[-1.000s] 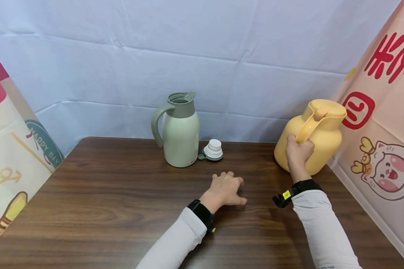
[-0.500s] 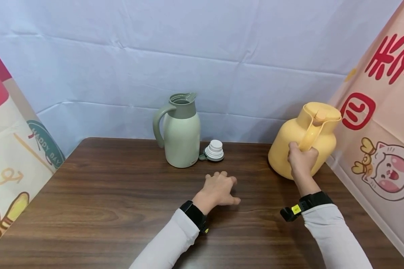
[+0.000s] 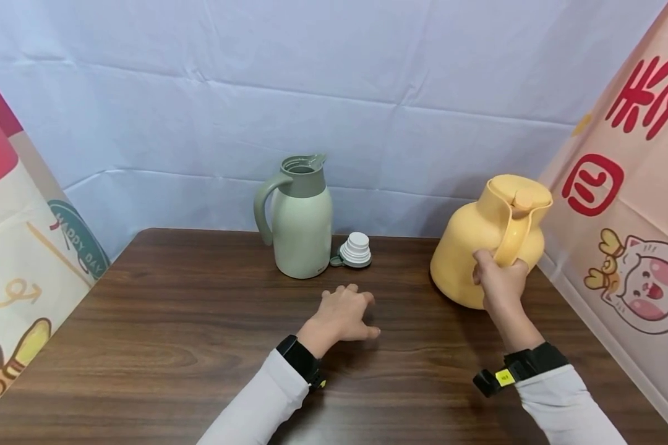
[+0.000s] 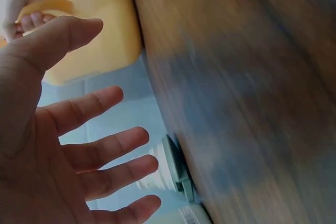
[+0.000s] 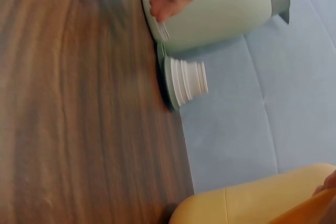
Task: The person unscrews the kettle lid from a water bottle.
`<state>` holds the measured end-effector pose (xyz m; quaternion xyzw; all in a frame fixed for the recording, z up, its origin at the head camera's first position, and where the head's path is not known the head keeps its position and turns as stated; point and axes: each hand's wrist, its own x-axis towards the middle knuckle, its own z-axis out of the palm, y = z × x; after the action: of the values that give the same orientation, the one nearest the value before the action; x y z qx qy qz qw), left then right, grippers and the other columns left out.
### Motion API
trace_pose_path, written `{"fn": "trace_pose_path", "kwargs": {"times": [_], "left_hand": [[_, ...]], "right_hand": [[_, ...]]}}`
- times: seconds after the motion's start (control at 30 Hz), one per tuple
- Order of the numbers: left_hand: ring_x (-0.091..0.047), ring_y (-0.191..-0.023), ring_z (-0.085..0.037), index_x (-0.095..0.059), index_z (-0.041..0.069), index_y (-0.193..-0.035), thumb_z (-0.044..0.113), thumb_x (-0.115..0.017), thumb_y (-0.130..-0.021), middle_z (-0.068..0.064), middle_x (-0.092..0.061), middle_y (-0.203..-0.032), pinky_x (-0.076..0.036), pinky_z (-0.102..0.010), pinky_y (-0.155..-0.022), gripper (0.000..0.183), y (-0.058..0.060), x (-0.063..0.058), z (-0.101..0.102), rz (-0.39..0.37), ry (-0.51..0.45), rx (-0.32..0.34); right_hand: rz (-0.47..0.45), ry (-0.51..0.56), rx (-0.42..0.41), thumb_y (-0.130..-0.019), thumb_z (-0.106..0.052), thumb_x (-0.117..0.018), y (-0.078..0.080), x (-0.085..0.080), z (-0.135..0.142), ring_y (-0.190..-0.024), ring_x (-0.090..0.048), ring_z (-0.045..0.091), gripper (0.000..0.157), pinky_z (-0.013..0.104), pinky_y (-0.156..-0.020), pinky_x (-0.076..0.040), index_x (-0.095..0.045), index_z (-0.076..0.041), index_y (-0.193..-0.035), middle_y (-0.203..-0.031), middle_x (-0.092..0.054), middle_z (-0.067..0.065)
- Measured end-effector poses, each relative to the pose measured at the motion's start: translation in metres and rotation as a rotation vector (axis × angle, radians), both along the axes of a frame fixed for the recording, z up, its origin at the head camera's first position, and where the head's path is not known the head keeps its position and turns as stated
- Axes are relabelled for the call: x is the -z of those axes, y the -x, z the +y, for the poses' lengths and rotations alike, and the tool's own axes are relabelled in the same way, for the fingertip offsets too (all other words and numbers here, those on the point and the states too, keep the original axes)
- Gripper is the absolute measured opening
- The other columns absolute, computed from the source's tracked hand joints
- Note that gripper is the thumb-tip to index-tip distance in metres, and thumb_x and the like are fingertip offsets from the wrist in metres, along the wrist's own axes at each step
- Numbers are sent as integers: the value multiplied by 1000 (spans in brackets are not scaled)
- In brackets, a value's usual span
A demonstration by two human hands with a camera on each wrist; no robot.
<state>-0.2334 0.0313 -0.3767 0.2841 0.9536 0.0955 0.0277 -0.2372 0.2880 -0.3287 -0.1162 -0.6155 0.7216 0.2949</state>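
My right hand (image 3: 501,281) grips the handle of a yellow thermos jug (image 3: 456,253), whose lid is on. The jug leans slightly at the right of the table; in the right wrist view part of its body (image 5: 252,203) shows at the bottom. Fingers spread, my left hand (image 3: 342,313) hovers over the middle of the table and holds nothing; its palm side (image 4: 47,166) fills the left of its wrist view. Behind it stands a green thermos jug (image 3: 302,228) with an uncovered mouth. Beside that jug a white and green stopper (image 3: 356,248) lies upside down.
The dark wooden table (image 3: 172,346) ends at a pale blue cloth backdrop (image 3: 200,123). Printed cloths hang on both sides, and the right cloth (image 3: 618,247) is close to the yellow jug.
My right hand has brought the yellow jug to the left and nearer to me. My left hand has drifted left, still spread. The green jug and stopper stay in place.
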Motion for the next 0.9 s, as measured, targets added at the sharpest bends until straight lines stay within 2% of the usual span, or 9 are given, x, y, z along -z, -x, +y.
{"fn": "trace_pose_path", "kwargs": {"times": [0.27,0.57,0.77,0.83,0.9], "left_hand": [[-52,-103,-29,-60,21,-121,51,-67,-78,-7,-54,-113,-40,-53,-82,53,1,2,-11,-11,-9,-13],[-52,-103,-29,-61,20,-121,50,-68,-78,-8,-54,-112,-39,-54,-81,53,0,4,-25,-15,-21,-16],[-53,-102,-28,-61,20,-120,49,-68,-77,-7,-54,-111,-39,-54,-81,52,-1,4,-37,-14,-40,-28],[-53,-101,-28,-61,20,-119,49,-68,-77,-7,-54,-110,-39,-52,-80,51,-2,3,-41,-12,-53,-32],[-53,-100,-28,-61,20,-119,48,-68,-77,-6,-54,-109,-39,-52,-79,50,-2,2,-45,-9,-68,-38]], "right_hand": [[73,-43,-38,-80,8,-59,-15,3,-11,-34,-38,14,31,23,-36,-36,-46,0,-53,-41,-40,5],[82,-55,-80,-80,10,-58,-28,5,-22,-34,-39,15,32,22,-37,-36,-45,1,-52,-41,-41,6],[135,-25,-162,-80,11,-60,-36,7,-29,-35,-39,14,30,22,-37,-35,-45,1,-56,-43,-40,5],[171,-36,-198,-80,8,-62,-34,16,-24,-36,-38,15,28,24,-37,-35,-44,2,-59,-45,-40,5],[215,-37,-237,-81,6,-63,-23,37,-11,-37,-38,16,28,25,-36,-34,-45,1,-60,-47,-40,6]]}}
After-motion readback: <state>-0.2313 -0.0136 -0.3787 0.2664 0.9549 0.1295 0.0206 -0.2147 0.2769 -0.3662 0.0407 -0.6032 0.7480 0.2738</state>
